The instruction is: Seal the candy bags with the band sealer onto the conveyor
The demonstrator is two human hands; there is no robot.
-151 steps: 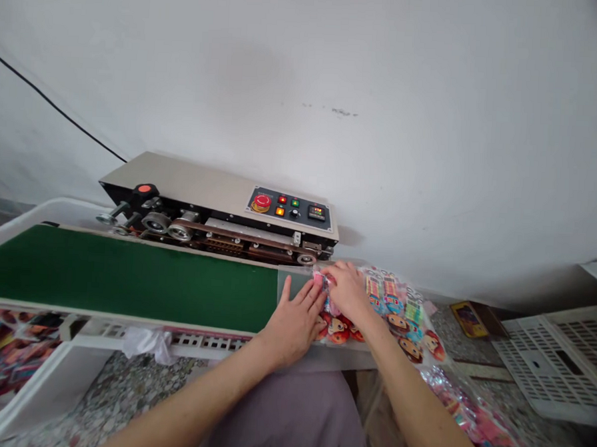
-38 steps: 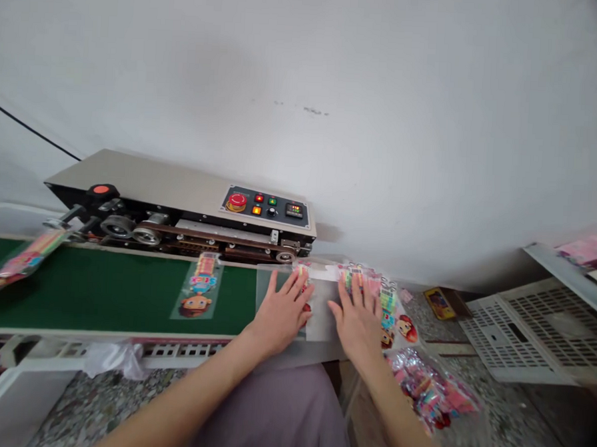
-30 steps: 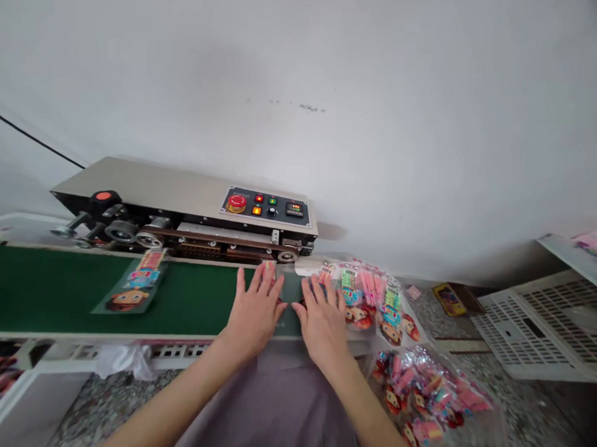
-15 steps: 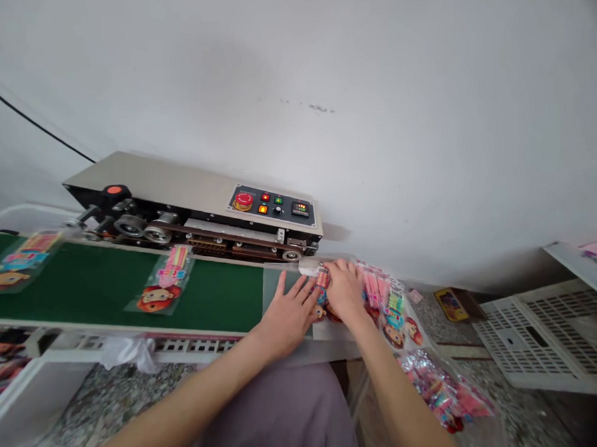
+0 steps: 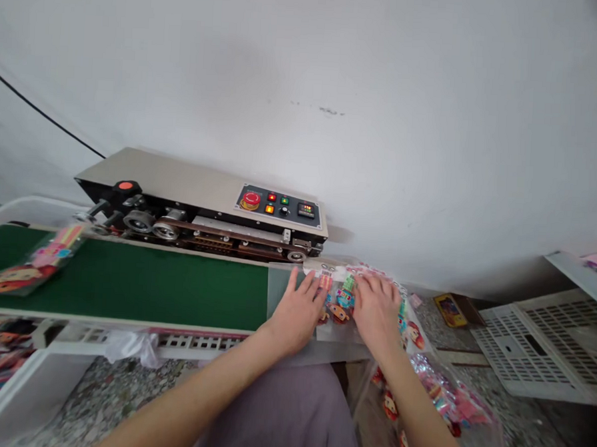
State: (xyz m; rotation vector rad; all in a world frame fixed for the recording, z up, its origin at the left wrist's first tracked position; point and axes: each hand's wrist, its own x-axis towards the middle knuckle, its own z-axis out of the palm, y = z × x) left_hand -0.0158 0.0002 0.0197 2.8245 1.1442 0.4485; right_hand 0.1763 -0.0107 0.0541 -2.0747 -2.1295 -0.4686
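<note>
Two colourful clear-plastic packets (image 5: pixel 343 299) between bare left hand (image 5: pixel 293 318) and bare right hand (image 5: pixel 378 316); visible fingers extended, unclenched.

The left hand (image 5: pixel 296 317) and right hand (image 5: pixel 378 314) touch printed packets (image 5: pixel 343 300) beside a green belt (image 5: pixel 175 284).

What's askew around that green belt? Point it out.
A cartoon-printed packet lies slanted across the green conveyor belt, not square to it; crumpled white cloth or plastic dangles below its near edge.
</note>
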